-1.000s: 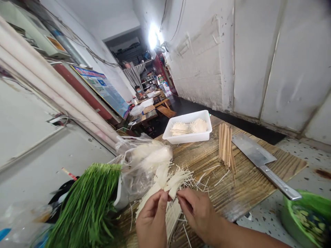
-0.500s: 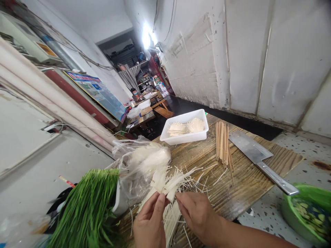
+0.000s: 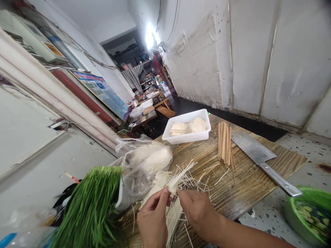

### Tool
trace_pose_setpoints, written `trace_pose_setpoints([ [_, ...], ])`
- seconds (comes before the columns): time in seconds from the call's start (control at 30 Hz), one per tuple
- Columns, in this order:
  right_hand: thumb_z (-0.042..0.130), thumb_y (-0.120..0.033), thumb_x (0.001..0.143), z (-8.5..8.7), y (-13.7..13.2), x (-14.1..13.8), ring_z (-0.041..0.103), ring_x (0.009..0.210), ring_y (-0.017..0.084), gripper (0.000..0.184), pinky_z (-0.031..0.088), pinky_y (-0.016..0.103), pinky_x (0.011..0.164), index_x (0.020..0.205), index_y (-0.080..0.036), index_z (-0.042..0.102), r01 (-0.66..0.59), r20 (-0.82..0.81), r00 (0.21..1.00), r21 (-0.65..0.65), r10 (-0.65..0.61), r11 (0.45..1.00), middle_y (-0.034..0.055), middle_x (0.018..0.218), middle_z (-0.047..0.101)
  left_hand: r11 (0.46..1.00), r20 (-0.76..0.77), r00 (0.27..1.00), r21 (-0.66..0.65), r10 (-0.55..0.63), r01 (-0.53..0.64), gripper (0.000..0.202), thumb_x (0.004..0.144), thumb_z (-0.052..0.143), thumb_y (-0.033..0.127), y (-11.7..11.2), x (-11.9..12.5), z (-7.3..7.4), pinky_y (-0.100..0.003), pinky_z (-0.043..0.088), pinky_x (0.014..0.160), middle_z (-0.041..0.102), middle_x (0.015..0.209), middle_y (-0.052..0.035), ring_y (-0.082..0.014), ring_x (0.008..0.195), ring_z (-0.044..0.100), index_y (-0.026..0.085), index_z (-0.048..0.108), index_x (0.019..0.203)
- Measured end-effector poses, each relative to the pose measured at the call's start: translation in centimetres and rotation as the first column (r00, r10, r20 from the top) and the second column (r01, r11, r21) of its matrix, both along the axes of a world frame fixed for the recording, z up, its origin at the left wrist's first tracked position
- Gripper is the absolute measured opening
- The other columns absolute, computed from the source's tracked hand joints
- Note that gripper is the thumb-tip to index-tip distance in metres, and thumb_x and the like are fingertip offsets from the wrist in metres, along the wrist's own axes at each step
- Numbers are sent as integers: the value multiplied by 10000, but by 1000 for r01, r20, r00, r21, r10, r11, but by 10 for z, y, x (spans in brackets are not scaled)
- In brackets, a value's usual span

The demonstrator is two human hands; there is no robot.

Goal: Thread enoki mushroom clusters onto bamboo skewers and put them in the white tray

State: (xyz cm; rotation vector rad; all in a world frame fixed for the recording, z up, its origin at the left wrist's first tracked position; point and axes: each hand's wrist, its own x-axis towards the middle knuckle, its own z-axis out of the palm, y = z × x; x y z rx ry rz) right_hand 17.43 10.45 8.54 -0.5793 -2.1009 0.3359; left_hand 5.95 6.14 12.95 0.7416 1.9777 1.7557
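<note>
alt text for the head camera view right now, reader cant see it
A left hand pinches a pale stringy bunch over a wooden board, the right hand close beside it. Beyond are a white tray, thin sticks and a cleaver; green stalks lie at left.

A white lamp glares near the upper centre, bleaching the wall around it, while the far alcove is dim. Wide-angle distortion stretches the edges; the plastic bag at lower left looks blurred.
</note>
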Motion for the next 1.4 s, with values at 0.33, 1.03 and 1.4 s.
trace_pose_setpoints([
  [0.33,312,-80,908,8,-1,-5,477,471,138,277,300,252,470,712,-176,482,65,23,998,7,-65,998,13,565,532,997,49,999,77,20,-24,231,566,764,350,2,3,-4,-241,459,506,614,485,18,-120,472,538,146,688,643],
  [1.03,350,-206,898,8,72,45,496,417,144,217,315,232,446,801,-172,541,303,78,952,-147,-295,942,5,533,554,943,-170,928,23,332,-333,290,544,755,389,-47,-53,32,-226,436,525,650,571,11,-134,541,562,185,688,740],
  [1.4,435,-235,906,37,59,72,565,590,137,154,428,245,556,800,-205,543,-70,-59,997,-439,49,896,-8,662,588,966,-691,723,-195,-14,-167,276,602,644,542,-61,-73,53,-272,460,616,705,696,-4,-188,584,604,280,709,659],
])
